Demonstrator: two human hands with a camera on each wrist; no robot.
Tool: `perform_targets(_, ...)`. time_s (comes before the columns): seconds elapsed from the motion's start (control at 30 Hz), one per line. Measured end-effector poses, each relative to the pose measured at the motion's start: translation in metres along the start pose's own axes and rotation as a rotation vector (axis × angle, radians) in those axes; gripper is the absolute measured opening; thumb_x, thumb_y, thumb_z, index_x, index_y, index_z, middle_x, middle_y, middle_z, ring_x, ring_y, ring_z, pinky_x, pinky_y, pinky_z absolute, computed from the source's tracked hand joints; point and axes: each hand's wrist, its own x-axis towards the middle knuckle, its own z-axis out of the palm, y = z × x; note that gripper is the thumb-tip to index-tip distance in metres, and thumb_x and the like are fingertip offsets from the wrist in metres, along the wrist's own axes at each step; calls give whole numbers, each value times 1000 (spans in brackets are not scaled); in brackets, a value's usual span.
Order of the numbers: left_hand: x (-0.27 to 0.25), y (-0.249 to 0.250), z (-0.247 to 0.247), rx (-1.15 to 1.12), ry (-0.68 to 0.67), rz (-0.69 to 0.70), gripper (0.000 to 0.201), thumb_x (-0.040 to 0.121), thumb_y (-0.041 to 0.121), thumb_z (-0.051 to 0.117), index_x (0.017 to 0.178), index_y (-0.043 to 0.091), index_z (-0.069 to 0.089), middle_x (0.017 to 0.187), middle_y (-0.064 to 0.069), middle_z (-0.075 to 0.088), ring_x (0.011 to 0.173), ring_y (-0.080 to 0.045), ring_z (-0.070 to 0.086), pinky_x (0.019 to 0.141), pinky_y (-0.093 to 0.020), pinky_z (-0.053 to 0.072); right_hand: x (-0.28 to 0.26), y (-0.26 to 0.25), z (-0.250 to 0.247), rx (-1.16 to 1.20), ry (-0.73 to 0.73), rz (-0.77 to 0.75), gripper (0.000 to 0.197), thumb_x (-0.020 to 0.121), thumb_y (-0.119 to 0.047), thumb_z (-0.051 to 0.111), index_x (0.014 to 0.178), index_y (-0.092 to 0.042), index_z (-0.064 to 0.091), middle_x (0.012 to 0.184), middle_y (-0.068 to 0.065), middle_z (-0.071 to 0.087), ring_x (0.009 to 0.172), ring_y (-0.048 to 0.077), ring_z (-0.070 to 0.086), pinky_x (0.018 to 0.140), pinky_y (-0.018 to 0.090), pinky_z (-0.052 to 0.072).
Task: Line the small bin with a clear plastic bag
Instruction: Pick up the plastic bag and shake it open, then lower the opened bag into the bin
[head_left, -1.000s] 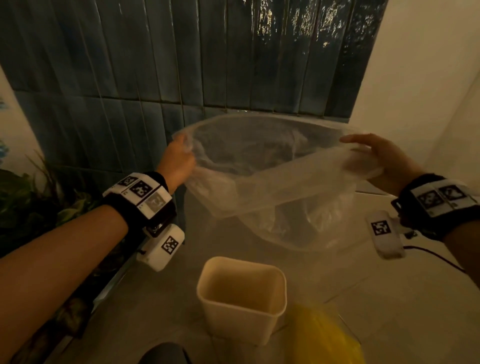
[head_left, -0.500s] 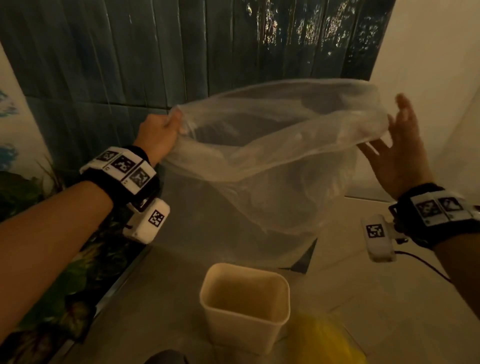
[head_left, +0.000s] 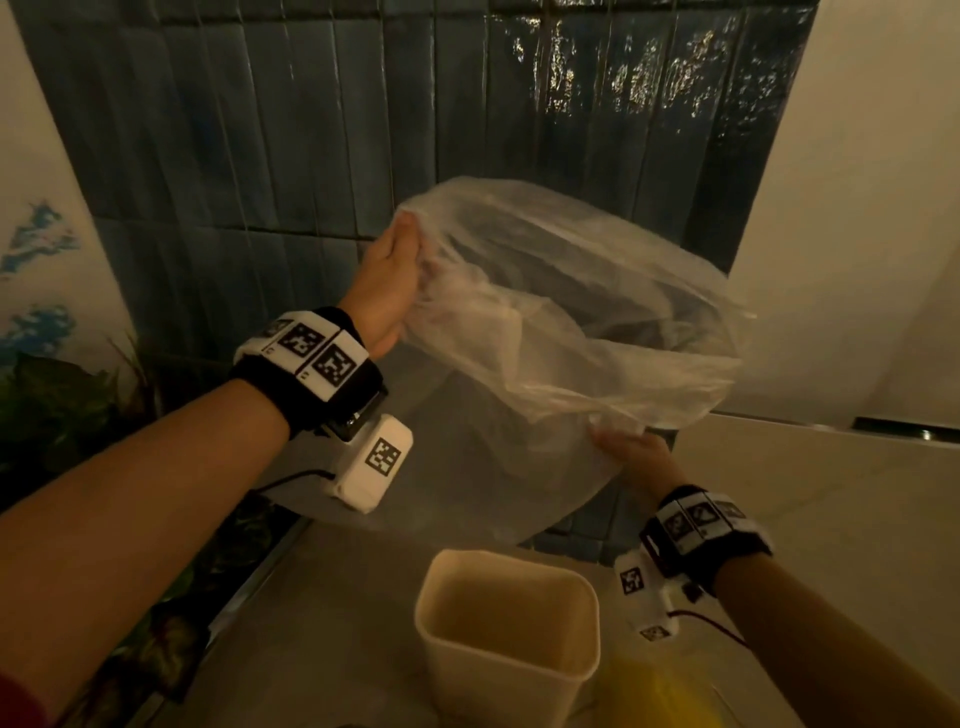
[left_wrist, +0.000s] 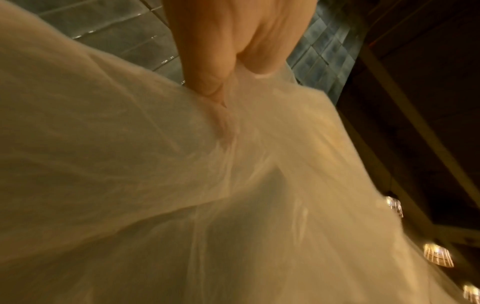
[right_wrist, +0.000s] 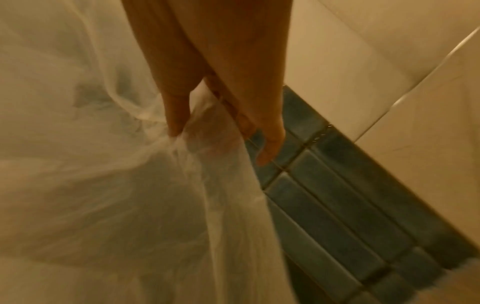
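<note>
Dim amber light around you, glare streaking the glossy blue tiles (head_left: 597, 93) above your grip, both wrist views motion-blurred

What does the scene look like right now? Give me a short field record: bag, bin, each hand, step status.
bag: clear plastic bag, held in the air above the bin, mouth billowed open
bin: small cream bin, upright on the floor, no liner in it
left hand: left hand pinches the bag's upper edge
right hand: right hand holds the bag's lower near edge, thumb and fingers pinching the film
other: yellow item beside the bin
status: bag not yet lowered into bin
</note>
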Motion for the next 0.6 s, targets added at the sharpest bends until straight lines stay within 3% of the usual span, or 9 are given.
perform_targets(0.07, 2, 2, -2, 9, 11, 16, 47, 100, 43, 24, 133, 20, 47, 119, -2, 63, 103, -13, 63, 92, -30, 54, 4, -23, 7, 33, 21, -60, 28, 85, -17, 64, 109, -3, 62, 98, 6, 70, 89, 15, 66, 70, 22, 55)
perform_targets(0.13, 4, 2, -6, -22, 3, 16, 47, 100, 45, 22, 129, 20, 49, 126, -6, 61, 112, -18, 62, 98, -36, 51, 7, -55, 6, 120, -44, -152, 23, 85, -29, 63, 98, -11, 61, 81, -3, 73, 78, 11, 64, 61, 18, 54)
perform_targets(0.2, 6, 2, -11, -109, -23, -7, 54, 99, 47, 20, 138, 16, 42, 129, -8, 60, 113, -18, 62, 89, -31, 56, 8, -75, -1, 280, -151, -225, 51, 76, -49, 65, 111, -13, 58, 102, 2, 71, 93, 18, 65, 77, 28, 56)
perform_targets(0.3, 6, 4, -16, -166, -21, -39, 57, 98, 50, 18, 140, 18, 38, 117, -5, 64, 103, -15, 66, 73, -27, 59, -1, -64, -13, 165, -165, -262, 44, 73, -38, 71, 113, -28, 55, 105, -4, 71, 100, 17, 67, 83, 36, 56)
perform_targets(0.37, 8, 4, -16, -151, 13, -60, 58, 97, 53, 18, 138, 19, 40, 117, -5, 65, 103, -17, 66, 78, -30, 59, -8, -40, -20, -62, -197, -190, 64, 61, -43, 80, 118, -25, 57, 117, 2, 67, 112, 24, 61, 97, 47, 49)
perform_targets(0.47, 9, 2, -11, -93, 11, -120, 64, 94, 59, 19, 133, 19, 50, 122, -10, 66, 105, -21, 67, 87, -38, 57, -15, -14, -22, -222, -152, -96, 85, 50, -53, 83, 125, -21, 57, 124, 5, 63, 115, 27, 59, 99, 52, 46)
perform_targets(0.53, 3, -3, -4, -95, -66, -182, 66, 93, 61, 14, 121, 20, 58, 116, -7, 68, 101, -20, 67, 86, -35, 56, -17, -11, -14, -190, -115, -111, 91, 51, -61, 77, 127, -17, 55, 126, 8, 61, 114, 28, 58, 96, 49, 48)
perform_targets(0.6, -3, -12, 4, -161, -194, -253, 67, 93, 62, 10, 111, 23, 61, 111, -6, 68, 100, -21, 66, 87, -35, 55, -21, -24, -2, -155, -123, -106, 72, 72, -52, 68, 127, -8, 53, 123, 7, 59, 114, 29, 55, 88, 32, 50)
